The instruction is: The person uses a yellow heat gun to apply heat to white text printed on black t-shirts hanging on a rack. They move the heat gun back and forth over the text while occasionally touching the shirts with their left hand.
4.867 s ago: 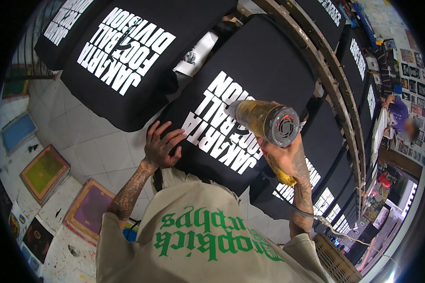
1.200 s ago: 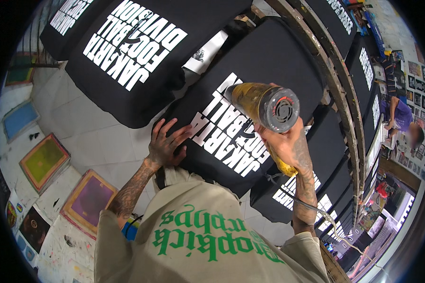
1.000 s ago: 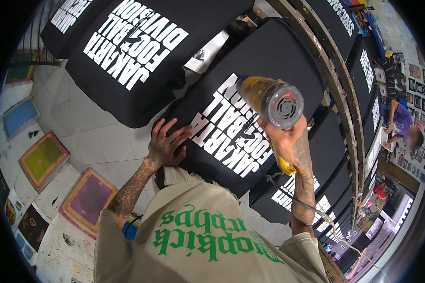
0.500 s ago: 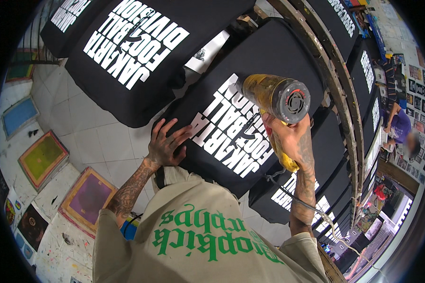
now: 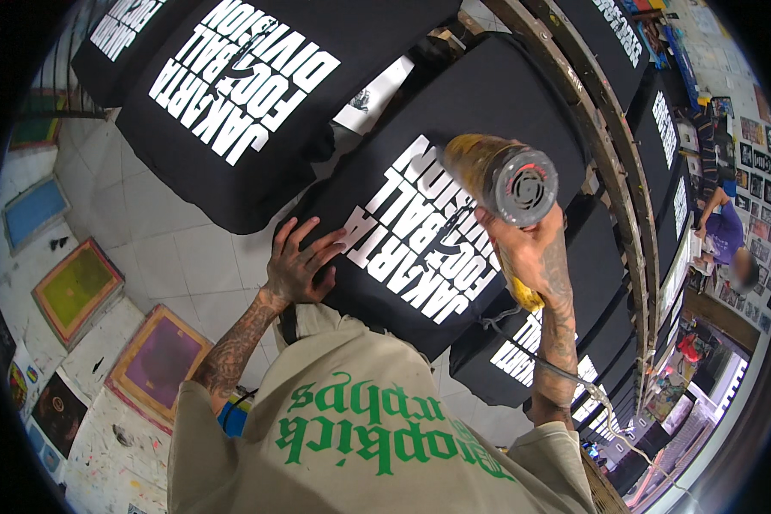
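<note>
A black T-shirt (image 5: 505, 94) with white block lettering lies stretched over a board in front of me. My right hand (image 5: 527, 244) is wrapped round the handle of a yellow and grey heat gun (image 5: 488, 167). Its round vented rear end faces up toward me, and the nozzle points to the upper left, just over the print. A grey cord (image 5: 557, 368) runs from the handle's yellow end past my right forearm. My left hand (image 5: 304, 265) rests with spread fingers on the shirt's near left edge, beside the lettering, holding nothing.
Another printed black shirt (image 5: 231, 184) lies on a board to the left, and several more line the right. A long curved rail (image 5: 612, 128) passes along the boards' far ends. Framed screens (image 5: 154, 364) lean at the left. A person in purple (image 5: 726, 231) works at the far right.
The heat gun has turned and shifted very slightly in my right hand, still over the print. My left hand stays where it was.
</note>
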A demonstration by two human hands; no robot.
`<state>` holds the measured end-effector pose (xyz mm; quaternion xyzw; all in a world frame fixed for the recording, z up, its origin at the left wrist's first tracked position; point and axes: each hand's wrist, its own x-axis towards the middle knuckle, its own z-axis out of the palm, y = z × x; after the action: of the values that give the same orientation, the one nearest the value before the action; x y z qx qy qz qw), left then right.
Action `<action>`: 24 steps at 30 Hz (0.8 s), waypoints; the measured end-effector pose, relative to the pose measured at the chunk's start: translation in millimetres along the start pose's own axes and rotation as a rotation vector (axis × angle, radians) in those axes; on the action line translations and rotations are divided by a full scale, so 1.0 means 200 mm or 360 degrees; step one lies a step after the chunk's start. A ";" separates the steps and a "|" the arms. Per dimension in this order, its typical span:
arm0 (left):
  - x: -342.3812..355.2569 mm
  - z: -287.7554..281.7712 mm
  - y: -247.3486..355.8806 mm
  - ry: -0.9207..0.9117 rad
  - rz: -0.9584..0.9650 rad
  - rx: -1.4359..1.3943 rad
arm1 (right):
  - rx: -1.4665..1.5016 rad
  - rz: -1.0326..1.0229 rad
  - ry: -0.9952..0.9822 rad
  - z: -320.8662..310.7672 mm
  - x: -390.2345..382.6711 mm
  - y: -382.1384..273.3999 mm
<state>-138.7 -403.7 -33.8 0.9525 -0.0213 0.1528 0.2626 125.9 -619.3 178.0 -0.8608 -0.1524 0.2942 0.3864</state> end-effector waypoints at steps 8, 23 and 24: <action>0.00 0.01 0.00 -0.0007 -0.0002 0.0017 | 0.0008 0.0009 -0.0011 0.02 0.04 -0.03; 0.02 -0.02 0.00 0.0020 0.0030 0.0029 | 0.0025 -0.0155 -0.0115 0.08 0.06 -0.04; 0.02 -0.02 0.00 0.0022 0.0036 0.0038 | 0.0052 -0.0123 -0.0138 0.08 0.06 -0.03</action>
<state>-135.6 -401.4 -28.2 0.9542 -0.0285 0.1626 0.2497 125.0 -599.7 169.7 -0.8343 -0.1972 0.3185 0.4045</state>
